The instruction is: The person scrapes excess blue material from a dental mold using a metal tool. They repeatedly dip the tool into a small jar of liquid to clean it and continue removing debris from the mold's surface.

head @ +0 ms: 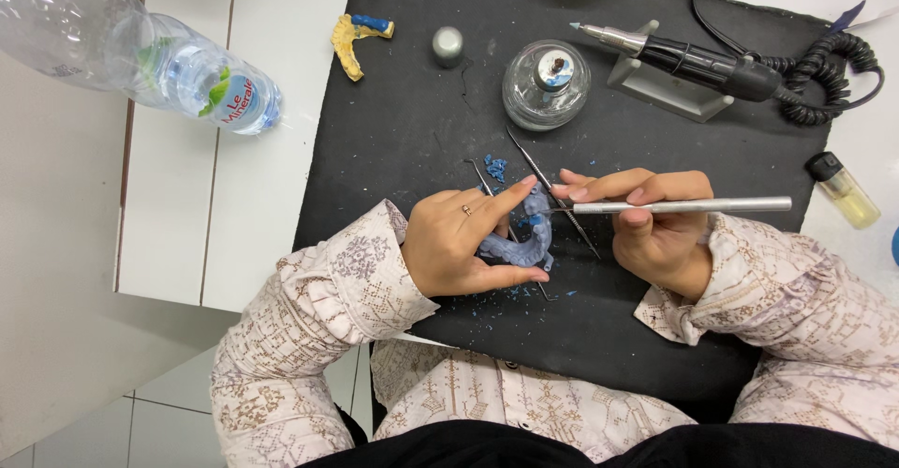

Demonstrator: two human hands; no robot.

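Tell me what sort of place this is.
Probably a dental lab bench: the left hand holds a blue dental cast, the right hand a metal carving tool, and a rotary handpiece rests nearby.

We wear a long-sleeved, pale cream shirt printed all over with fine brown geometric patterning, buttoned down the front, its cuffs loose at both wrists. Our left hand [456, 241] bears a thin ring on one finger; our right hand [646, 220] is bare. Dark fabric covers our lap.
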